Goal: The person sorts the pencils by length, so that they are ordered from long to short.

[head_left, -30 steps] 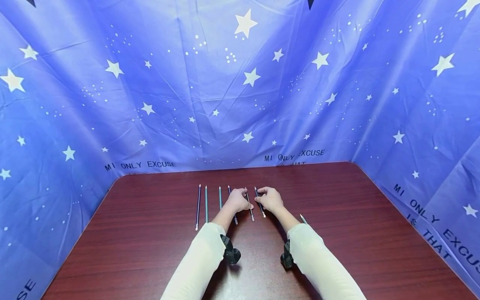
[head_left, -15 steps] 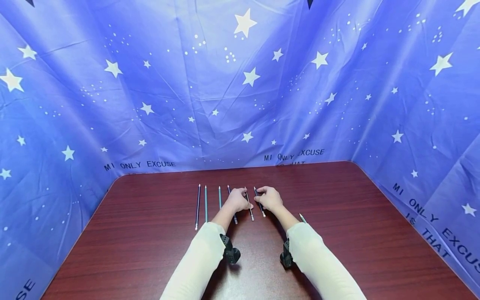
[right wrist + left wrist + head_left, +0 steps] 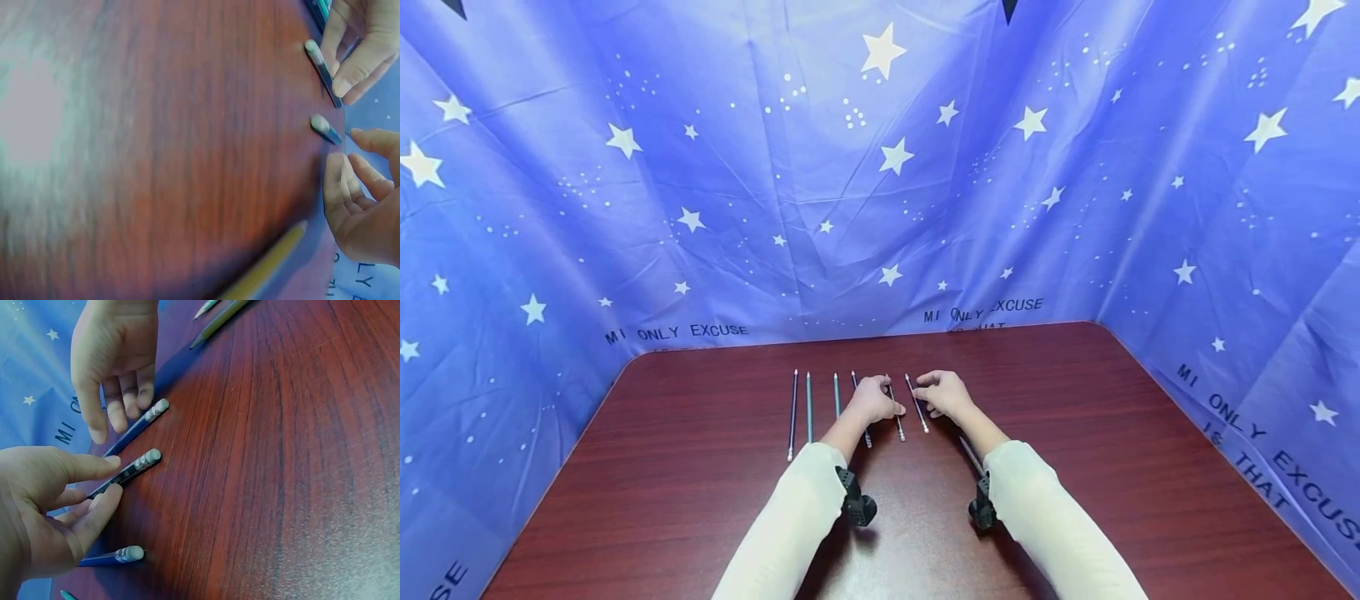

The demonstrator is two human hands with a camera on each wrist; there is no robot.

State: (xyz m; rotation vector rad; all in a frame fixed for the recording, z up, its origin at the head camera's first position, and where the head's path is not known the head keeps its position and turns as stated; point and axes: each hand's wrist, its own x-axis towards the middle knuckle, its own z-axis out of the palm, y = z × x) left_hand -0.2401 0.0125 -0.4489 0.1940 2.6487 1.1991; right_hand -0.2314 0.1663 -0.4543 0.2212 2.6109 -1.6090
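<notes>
My left hand [image 3: 874, 400] pinches a black pencil [image 3: 129, 475] with a white eraser between thumb and fingers. The pencil lies on the table with its eraser end toward me. Just right of it rests a dark blue pencil [image 3: 917, 404]. Over that pencil's right side is my right hand [image 3: 945, 395], fingers loosely bent and holding nothing. In the right wrist view, a small gap shows between the right fingertips [image 3: 334, 164] and the blue pencil's eraser end [image 3: 325, 129]. Another blue pencil [image 3: 112, 557] lies beside the left hand, partly covered by it.
Farther left lie a dark blue pencil [image 3: 793, 417] and two teal pencils [image 3: 809, 408], roughly parallel. A yellow pencil [image 3: 265, 265] lies near the right wrist, with a pale green pencil tip [image 3: 205, 309] beside it. Starry blue cloth [image 3: 745, 208] hangs behind the brown table [image 3: 700, 500].
My right hand has shifted right, off the blue pencil. Its forearm now covers the pale green pencil and reveals another pencil by the wrist. My left hand keeps its place on the black pencil.
</notes>
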